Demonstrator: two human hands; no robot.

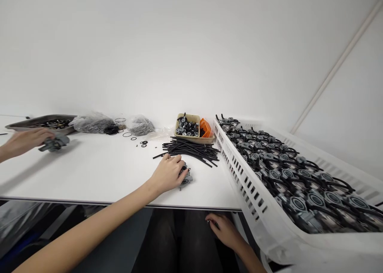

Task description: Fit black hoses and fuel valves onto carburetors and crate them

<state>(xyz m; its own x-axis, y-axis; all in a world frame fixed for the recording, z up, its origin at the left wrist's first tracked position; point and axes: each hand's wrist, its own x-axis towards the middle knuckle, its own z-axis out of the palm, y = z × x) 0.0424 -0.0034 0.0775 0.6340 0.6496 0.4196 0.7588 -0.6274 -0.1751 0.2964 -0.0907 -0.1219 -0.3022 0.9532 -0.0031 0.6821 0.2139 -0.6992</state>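
My left hand (168, 172) rests on the white table (98, 173), fingers curled over a grey metal part (185, 180) near the black tubes (191, 150). My right hand (224, 229) sits below the edge, seemingly pinching something small and dark. The white crate (254, 193) at right is nearly full of finished parts; one is in hand. Far left, a co-worker's hand (25, 142) touches another part (55, 144).

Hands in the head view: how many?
3. Left hand on a grey part on the table; right hand below the table edge; another person's hand far left. None appear hidden.
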